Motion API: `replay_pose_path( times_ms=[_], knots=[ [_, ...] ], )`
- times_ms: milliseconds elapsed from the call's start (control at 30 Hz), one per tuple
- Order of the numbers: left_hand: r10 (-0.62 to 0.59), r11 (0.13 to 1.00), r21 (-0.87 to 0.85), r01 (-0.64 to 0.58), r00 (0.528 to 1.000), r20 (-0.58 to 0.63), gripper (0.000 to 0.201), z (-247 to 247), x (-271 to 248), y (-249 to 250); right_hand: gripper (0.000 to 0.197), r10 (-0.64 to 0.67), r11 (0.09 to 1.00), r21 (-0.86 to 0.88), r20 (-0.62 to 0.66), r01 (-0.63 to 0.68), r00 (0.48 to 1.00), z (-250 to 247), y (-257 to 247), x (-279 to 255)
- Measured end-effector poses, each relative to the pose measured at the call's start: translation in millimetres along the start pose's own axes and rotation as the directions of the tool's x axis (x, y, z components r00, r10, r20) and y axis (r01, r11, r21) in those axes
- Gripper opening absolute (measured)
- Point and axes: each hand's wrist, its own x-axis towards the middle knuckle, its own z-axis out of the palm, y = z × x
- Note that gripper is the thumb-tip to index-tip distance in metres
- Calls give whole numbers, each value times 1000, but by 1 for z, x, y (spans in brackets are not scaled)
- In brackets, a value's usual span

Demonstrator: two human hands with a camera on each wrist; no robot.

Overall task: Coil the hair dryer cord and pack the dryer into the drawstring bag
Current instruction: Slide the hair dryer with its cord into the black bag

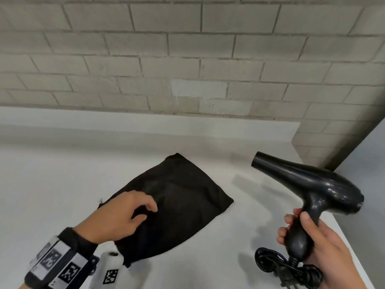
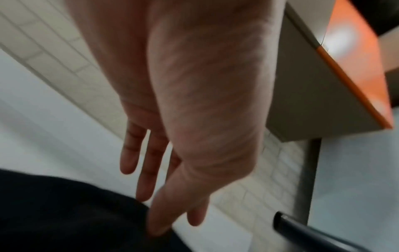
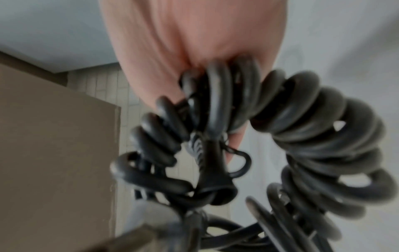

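A black drawstring bag (image 1: 177, 205) lies flat on the white table, corner pointing away. My left hand (image 1: 145, 211) sits over its near left part with relaxed fingers; in the left wrist view the fingertips (image 2: 157, 228) touch the bag's (image 2: 64, 213) edge. My right hand (image 1: 302, 230) grips the handle of the black hair dryer (image 1: 308, 180), held above the table to the right of the bag with the nozzle pointing back-left. The bundled cord (image 1: 279, 265) hangs under the handle. The right wrist view shows the cord's spiral coils (image 3: 313, 127) against my palm (image 3: 194, 34).
The white table (image 1: 62, 174) runs back to a grey brick wall (image 1: 187, 59). Its right edge (image 1: 354, 232) passes just behind my right hand. A brick column (image 1: 325, 142) stands at the back right corner. An orange-faced panel (image 2: 356, 68) shows in the left wrist view.
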Motion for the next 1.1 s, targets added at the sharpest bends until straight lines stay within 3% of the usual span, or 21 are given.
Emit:
replay_pose_path(
  times_ms=[100, 167, 233, 333, 467, 667, 767, 833, 967, 1100],
  knots=[
    [-48, 980, 198, -2, 967, 249, 67, 14, -25, -39, 13, 7, 1000, 11, -61, -7, 998, -14, 6, -5],
    [-89, 958, 285, 1, 951, 296, 76, 16, -37, -57, 13, 16, 1000, 18, -77, -14, 997, -20, 8, -8],
    [-107, 958, 287, 26, 957, 270, 70, 20, -43, -70, 17, 32, 999, 24, -90, -30, 995, -21, 9, -10],
    [-112, 968, 242, 64, 975, 190, 45, 33, -39, -75, 17, 46, 999, 28, -101, -43, 994, -20, 11, -12],
    [-46, 977, 212, 27, 995, 85, 20, 45, -21, -51, 15, 55, 998, 43, -92, -51, 994, -12, 16, -12],
    [75, 983, -163, -89, 993, -89, 17, 55, 19, 18, 14, 13, 999, 50, -4, -13, 1000, 15, 23, -13],
    [28, 939, -332, -89, 982, -186, 20, 65, 37, 46, 16, -18, 999, 52, 30, 16, 999, 27, 25, -13],
    [23, 916, -389, -101, 980, -200, 23, 66, 46, 64, 17, -36, 998, 60, 48, 33, 998, 33, 24, -14],
    [207, 919, -310, -244, 967, -148, 26, 65, 55, 84, 14, -82, 993, 91, 50, 77, 995, 38, 21, -15],
    [181, 942, -286, -176, 983, -11, 35, 63, 60, 90, 16, -64, 992, 119, 112, 51, 992, 33, 16, -16]
  ],
)
